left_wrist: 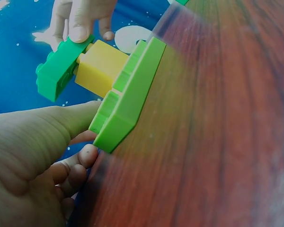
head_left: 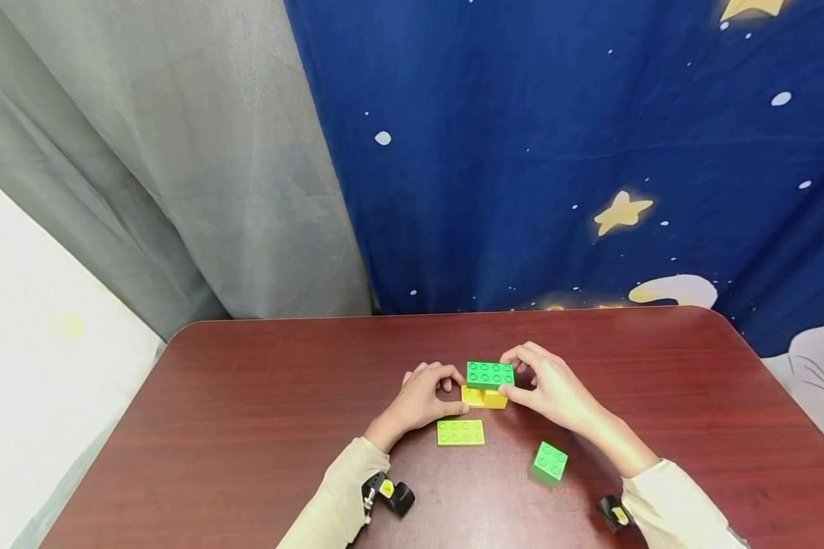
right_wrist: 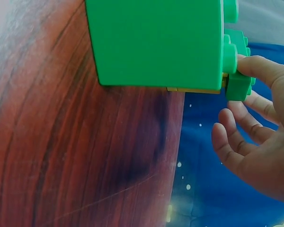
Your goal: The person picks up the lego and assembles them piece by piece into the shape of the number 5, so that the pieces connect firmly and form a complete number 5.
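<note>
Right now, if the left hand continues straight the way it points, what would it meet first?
The left hand would probably meet the yellow brick first; whether they already touch is unclear.

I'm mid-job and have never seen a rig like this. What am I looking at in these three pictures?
There is no robot: these are a person's left hand and right hand. The wide picture comes from a head camera, looking forward and down; the other two come from wrist cameras, each watching its own hand's work. On the reddish-brown table lie a lime eight-stud brick and a small green brick. The right hand holds a long green brick over a yellow piece, which the left hand appears to grip.
</note>
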Action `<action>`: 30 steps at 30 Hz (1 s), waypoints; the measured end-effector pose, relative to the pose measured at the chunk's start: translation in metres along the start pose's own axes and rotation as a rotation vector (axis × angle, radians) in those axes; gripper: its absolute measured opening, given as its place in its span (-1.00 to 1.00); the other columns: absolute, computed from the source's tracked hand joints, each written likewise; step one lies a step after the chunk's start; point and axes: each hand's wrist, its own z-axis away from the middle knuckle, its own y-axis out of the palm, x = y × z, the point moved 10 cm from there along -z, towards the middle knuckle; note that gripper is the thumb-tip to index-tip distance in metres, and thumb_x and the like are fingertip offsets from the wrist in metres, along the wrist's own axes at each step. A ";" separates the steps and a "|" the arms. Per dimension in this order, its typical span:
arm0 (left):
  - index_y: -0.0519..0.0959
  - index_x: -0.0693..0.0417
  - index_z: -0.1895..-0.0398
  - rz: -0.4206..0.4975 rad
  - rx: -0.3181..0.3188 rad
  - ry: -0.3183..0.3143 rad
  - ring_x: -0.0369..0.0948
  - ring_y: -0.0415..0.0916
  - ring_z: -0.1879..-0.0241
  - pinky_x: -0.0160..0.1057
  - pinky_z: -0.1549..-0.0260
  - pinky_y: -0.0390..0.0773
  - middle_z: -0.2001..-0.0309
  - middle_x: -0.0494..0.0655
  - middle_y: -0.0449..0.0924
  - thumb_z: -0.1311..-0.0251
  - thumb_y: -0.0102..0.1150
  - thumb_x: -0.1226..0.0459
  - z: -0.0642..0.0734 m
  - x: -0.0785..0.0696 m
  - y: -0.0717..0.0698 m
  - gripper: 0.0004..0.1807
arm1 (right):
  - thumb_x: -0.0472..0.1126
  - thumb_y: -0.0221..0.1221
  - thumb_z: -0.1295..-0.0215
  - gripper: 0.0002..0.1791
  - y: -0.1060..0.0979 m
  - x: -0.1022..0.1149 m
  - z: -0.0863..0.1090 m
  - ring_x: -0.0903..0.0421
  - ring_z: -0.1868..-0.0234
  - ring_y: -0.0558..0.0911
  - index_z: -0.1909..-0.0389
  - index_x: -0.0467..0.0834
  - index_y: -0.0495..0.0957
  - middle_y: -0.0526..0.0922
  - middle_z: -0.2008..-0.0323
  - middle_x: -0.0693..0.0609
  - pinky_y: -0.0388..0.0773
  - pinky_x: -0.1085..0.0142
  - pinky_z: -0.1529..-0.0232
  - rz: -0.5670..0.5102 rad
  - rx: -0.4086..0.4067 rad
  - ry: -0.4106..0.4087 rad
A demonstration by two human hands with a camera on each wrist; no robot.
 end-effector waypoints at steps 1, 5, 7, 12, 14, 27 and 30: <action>0.57 -0.17 0.33 -0.002 0.001 0.000 -0.28 0.25 0.37 -0.23 0.38 0.09 0.47 -0.25 0.38 0.13 0.44 0.09 0.000 0.000 0.000 -0.72 | -0.21 0.39 0.01 -0.63 0.000 0.000 0.000 0.11 0.33 0.53 0.16 -0.09 0.51 0.46 0.34 0.17 0.51 0.26 0.37 0.000 -0.001 -0.002; 0.56 -0.17 0.33 -0.009 0.002 -0.001 -0.28 0.24 0.37 -0.22 0.38 0.09 0.47 -0.24 0.39 0.12 0.44 0.08 -0.001 0.001 0.000 -0.71 | -0.19 0.38 -0.01 -0.64 0.000 0.002 0.000 0.14 0.33 0.51 0.15 -0.08 0.52 0.46 0.34 0.18 0.50 0.28 0.37 -0.001 0.002 -0.021; 0.56 -0.17 0.32 -0.011 0.004 -0.001 -0.28 0.24 0.36 -0.23 0.37 0.09 0.46 -0.23 0.39 0.12 0.44 0.07 -0.001 0.001 0.000 -0.71 | -0.19 0.38 -0.01 -0.64 0.000 0.003 0.000 0.16 0.33 0.51 0.15 -0.07 0.53 0.46 0.34 0.19 0.49 0.29 0.38 -0.005 0.002 -0.031; 0.56 -0.15 0.33 -0.003 -0.002 0.010 -0.29 0.22 0.39 -0.22 0.37 0.09 0.46 -0.23 0.39 0.14 0.45 0.08 -0.001 0.000 -0.001 -0.70 | -0.20 0.39 0.00 -0.66 0.000 0.003 0.000 0.17 0.34 0.51 0.16 -0.07 0.55 0.48 0.35 0.20 0.49 0.28 0.37 -0.014 -0.007 -0.046; 0.56 -0.14 0.33 0.001 -0.006 0.014 -0.29 0.21 0.40 -0.21 0.37 0.09 0.47 -0.23 0.38 0.14 0.45 0.09 0.000 -0.001 -0.001 -0.71 | -0.19 0.39 -0.01 -0.66 0.000 0.003 0.000 0.17 0.35 0.51 0.16 -0.07 0.55 0.48 0.35 0.21 0.49 0.27 0.37 -0.011 -0.009 -0.048; 0.56 -0.15 0.35 -0.010 -0.013 0.015 -0.31 0.18 0.42 -0.21 0.36 0.09 0.47 -0.24 0.37 0.14 0.45 0.08 0.001 -0.001 0.000 -0.71 | -0.23 0.42 0.06 -0.66 0.000 0.008 -0.003 0.22 0.51 0.43 0.21 -0.07 0.57 0.47 0.46 0.14 0.38 0.39 0.48 0.015 -0.013 -0.082; 0.56 -0.15 0.35 -0.011 -0.013 0.016 -0.31 0.19 0.41 -0.21 0.37 0.09 0.47 -0.24 0.37 0.14 0.45 0.07 0.000 -0.001 -0.001 -0.70 | -0.22 0.42 0.06 -0.66 0.000 0.007 -0.003 0.27 0.52 0.41 0.22 -0.06 0.57 0.46 0.47 0.15 0.36 0.40 0.50 0.014 -0.012 -0.079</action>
